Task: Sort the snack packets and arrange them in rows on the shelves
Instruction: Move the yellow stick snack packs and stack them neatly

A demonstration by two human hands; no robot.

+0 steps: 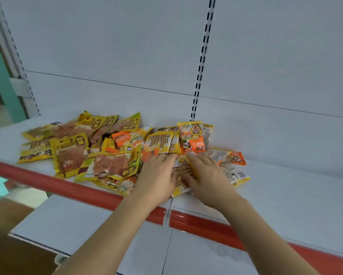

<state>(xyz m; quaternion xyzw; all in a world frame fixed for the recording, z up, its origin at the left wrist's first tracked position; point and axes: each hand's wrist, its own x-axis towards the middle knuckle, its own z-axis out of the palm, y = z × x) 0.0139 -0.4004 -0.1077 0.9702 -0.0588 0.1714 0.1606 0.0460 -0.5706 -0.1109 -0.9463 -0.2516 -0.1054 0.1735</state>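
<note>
Fingers of my left hand (158, 173) and right hand (204, 175) are lying fairly flat, pressing a yellow stick-snack packet (183, 176) near the shelf (286, 195) front edge; neither is gripping it. Slippery packets in the unsorted pile (99, 147) risk sliding over the red edge strip (91, 192).

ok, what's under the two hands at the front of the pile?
Both the left hand and right hand rest flat on a yellow packet of brown sticks, seen between them. It lies on the white shelf. Anything beneath the palms is hidden.
</note>
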